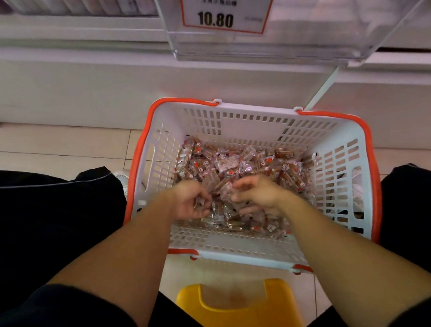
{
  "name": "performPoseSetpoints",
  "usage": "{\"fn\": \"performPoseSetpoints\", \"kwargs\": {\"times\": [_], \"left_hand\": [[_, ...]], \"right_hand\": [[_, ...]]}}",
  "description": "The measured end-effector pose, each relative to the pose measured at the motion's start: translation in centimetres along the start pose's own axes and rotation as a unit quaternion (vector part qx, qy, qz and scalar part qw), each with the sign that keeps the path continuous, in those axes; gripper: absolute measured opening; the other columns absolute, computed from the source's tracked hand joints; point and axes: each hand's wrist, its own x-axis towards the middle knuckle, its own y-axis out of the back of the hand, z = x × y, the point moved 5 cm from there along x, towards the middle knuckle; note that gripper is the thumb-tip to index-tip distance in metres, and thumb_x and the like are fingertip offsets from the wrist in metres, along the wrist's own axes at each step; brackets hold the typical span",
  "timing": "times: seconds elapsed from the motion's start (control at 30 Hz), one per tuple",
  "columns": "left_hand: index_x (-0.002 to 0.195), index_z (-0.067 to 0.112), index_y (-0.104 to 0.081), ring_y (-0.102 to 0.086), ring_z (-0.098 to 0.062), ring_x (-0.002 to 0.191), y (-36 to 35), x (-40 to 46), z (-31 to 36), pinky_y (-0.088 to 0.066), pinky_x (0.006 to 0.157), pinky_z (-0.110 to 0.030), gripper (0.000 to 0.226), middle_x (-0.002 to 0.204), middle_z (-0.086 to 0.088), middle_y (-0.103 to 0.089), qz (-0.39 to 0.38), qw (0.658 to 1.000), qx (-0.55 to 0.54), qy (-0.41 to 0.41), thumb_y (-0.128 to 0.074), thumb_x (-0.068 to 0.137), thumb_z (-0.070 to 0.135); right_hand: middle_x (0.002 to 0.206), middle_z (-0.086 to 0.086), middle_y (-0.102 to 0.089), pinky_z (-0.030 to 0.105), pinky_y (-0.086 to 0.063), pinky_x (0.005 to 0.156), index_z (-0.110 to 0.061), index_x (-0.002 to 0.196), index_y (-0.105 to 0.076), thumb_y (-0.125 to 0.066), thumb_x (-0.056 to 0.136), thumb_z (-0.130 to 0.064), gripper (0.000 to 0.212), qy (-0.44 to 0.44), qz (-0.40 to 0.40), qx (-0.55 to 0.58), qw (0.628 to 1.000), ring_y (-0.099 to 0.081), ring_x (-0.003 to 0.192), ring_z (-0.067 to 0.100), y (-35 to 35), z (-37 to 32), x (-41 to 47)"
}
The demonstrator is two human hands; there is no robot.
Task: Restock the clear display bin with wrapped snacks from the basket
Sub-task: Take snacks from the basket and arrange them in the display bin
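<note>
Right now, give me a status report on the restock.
Both hands down in basket, gathering wrapped snacks. Clear display bin above looks empty. Nothing blocking.

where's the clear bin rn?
Head view, top right: the clear display bin hangs on the white shelf front, above and beyond the basket, carrying the 10.80 price tag.

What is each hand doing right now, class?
Left hand: curled round snacks in the basket.
Right hand: fingers curled among the snacks, grip cannot be told.
</note>
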Motion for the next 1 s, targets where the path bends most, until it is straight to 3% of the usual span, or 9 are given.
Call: {"fn": "performPoseSetpoints", "kwargs": {"times": [0.07, 0.13, 0.23, 0.33, 0.47, 0.6, 0.7, 0.8, 1.0], "left_hand": [[0.107, 0.011, -0.049, -0.055, -0.022, 0.09, -1.0, -1.3, 1.4, -0.052, 0.065, -0.034, 0.022, 0.101, -0.012, -0.055, -0.074, 0.997, 0.026, -0.008, -0.043, 0.088, 0.002], [0.111, 0.013, -0.052, -0.057, -0.023, 0.096, -2.3, -2.7, 3.1, -0.053, 0.071, -0.035, 0.029, 0.109, -0.013, -0.058, -0.144, 0.988, 0.042, -0.017, -0.04, 0.086, 0.006], [0.116, 0.012, -0.059, -0.064, -0.021, 0.09, -3.4, -4.5, 5.2, -0.053, 0.076, -0.038, 0.038, 0.106, -0.01, -0.067, -0.19, 0.98, 0.052, -0.042, -0.036, 0.086, 0.008], [0.133, 0.008, -0.052, -0.064, -0.024, 0.095, -3.7, -5.7, 6.6, -0.056, 0.078, -0.042, 0.046, 0.113, -0.012, -0.066, -0.198, 0.976, 0.052, -0.067, -0.032, 0.091, 0.007], [0.129, 0.007, -0.054, -0.069, -0.027, 0.093, -4.5, -6.7, 7.3, -0.058, 0.079, -0.045, 0.044, 0.108, -0.013, -0.07, -0.221, 0.971, 0.048, -0.083, -0.033, 0.092, 0.0], [0.122, 0.005, -0.055, -0.071, -0.026, 0.091, -5.0, -6.9, 7.3, -0.059, 0.078, -0.044, 0.045, 0.102, -0.014, -0.073, -0.228, 0.969, 0.041, -0.088, -0.034, 0.085, -0.012], [0.121, 0.007, -0.058, -0.069, -0.026, 0.093, -5.6, -7.3, 7.3, -0.058, 0.08, -0.046, 0.046, 0.103, -0.013, -0.071, -0.267, 0.96, 0.024, -0.081, -0.047, 0.077, -0.001], [0.125, 0.008, -0.059, -0.064, -0.028, 0.102, -5.8, -8.2, 7.4, -0.055, 0.086, -0.047, 0.039, 0.109, -0.015, -0.068, -0.3, 0.95, -0.007, -0.084, -0.046, 0.088, 0.014], [0.123, -0.004, -0.059, -0.063, -0.036, 0.114, -5.6, -9.6, 8.1, -0.057, 0.09, -0.042, 0.033, 0.124, -0.023, -0.064, -0.279, 0.95, -0.007, -0.14, -0.054, 0.091, -0.001]], "right_hand": [[0.105, 0.003, -0.072, 0.037, -0.06, 0.084, -0.019, 0.107, -0.074, -0.083, 0.073, -0.002, 0.039, 0.066, -0.029, -0.186, 0.98, -0.071, 0.094, 0.021, 0.6, -3.6, -1.4], [0.099, -0.001, -0.071, 0.033, -0.058, 0.08, -0.023, 0.106, -0.073, -0.087, 0.068, -0.003, 0.046, 0.123, -0.01, -0.283, 0.951, -0.068, 0.09, 0.017, 0.7, -6.7, -2.6], [0.102, 0.004, -0.066, 0.041, -0.059, 0.074, -0.02, 0.11, -0.063, -0.091, 0.06, 0.0, 0.061, 0.18, 0.046, -0.247, 0.951, -0.064, 0.079, 0.016, 0.9, -9.4, -4.2], [0.112, 0.001, -0.067, 0.039, -0.057, 0.083, -0.021, 0.114, -0.065, -0.092, 0.059, 0.0, 0.065, 0.22, 0.07, -0.184, 0.955, -0.064, 0.09, 0.017, 1.4, -10.2, -5.4], [0.14, 0.004, -0.057, 0.024, -0.048, 0.1, -0.02, 0.14, -0.052, -0.082, 0.072, 0.006, 0.079, 0.231, 0.042, -0.183, 0.955, -0.051, 0.129, 0.011, 1.2, -10.0, -6.4], [0.158, 0.008, -0.03, 0.0, -0.038, 0.089, -0.014, 0.156, -0.018, -0.063, 0.079, 0.024, 0.097, 0.244, -0.004, -0.149, 0.958, -0.028, 0.143, 0.008, 0.0, -9.9, -7.4], [0.154, 0.0, -0.035, 0.0, -0.031, 0.099, -0.009, 0.153, -0.029, -0.064, 0.08, 0.021, 0.086, 0.262, -0.003, -0.188, 0.947, -0.033, 0.14, 0.006, -0.4, -10.4, -8.0], [0.147, -0.004, -0.043, 0.002, -0.035, 0.096, -0.009, 0.149, -0.039, -0.065, 0.08, 0.02, 0.079, 0.264, 0.005, -0.177, 0.948, -0.041, 0.131, 0.0, 0.3, -10.8, -8.5], [0.132, -0.006, -0.057, 0.002, -0.043, 0.083, -0.008, 0.14, -0.052, -0.067, 0.079, 0.019, 0.069, 0.262, 0.006, -0.158, 0.952, -0.056, 0.102, -0.021, 2.1, -11.9, -10.2]]}}
